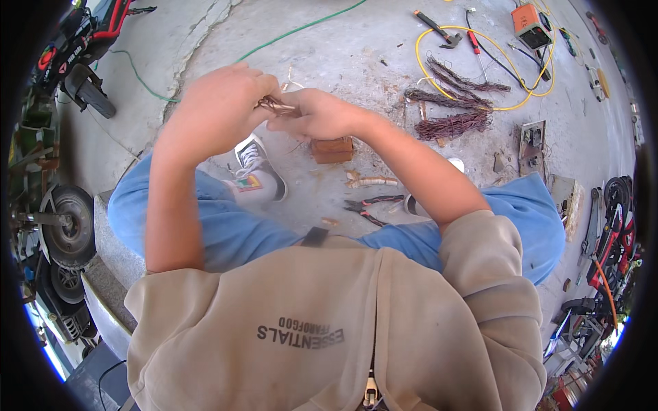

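Both hands are raised in front of me, above my shoes, and meet at a small bundle of copper-coloured wire [275, 105]. My left hand [221, 101] has its fingers closed round the bundle's left end. The thumb and fingers of my right hand [317, 114] pinch its right end. Most of the bundle is hidden inside the fingers. Just below my right hand, a reddish-brown brick-like block [332, 151] rests on the ground. Nearer to me lies a pair of pliers [374, 207] with spread handles, beside my right shoe.
Dark reddish wire bundles [456, 123] lie to the right, beside a yellow cable [419, 57]. Beyond are a hammer [439, 29], a red-handled screwdriver [473, 41] and an orange box-shaped device [532, 26]. A green hose [295, 33] crosses the concrete. A wheel [72, 225] stands at left.
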Motion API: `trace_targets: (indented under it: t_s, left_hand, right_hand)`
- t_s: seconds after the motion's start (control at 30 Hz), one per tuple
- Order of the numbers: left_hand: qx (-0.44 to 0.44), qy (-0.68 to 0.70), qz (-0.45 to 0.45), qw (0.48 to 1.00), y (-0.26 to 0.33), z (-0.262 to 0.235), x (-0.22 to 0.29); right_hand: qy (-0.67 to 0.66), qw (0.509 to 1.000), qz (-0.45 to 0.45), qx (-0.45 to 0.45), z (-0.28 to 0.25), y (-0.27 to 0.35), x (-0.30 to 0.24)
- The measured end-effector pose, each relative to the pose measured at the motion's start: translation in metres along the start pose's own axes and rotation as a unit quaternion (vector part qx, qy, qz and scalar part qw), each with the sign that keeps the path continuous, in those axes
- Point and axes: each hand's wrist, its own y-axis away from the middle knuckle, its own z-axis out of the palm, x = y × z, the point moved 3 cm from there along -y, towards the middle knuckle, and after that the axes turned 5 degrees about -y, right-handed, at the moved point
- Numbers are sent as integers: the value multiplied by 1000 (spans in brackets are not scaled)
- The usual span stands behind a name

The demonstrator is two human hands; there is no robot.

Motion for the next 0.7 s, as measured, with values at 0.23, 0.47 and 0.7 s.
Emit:
trace_targets:
  t_s: [0.23,0.47,0.7]
  left_hand:
    - [320,449,-99,828,-41,67,-6]
    - [-84,548,-97,826,-39,187,40]
    - [93,725,-152,666,-39,178,-12]
  right_hand:
    - [-293,941,-59,159,-71,46,-7]
    - [177,865,-123,453,-143,94,-29]
    - [276,933,-33,229,-65,47,71]
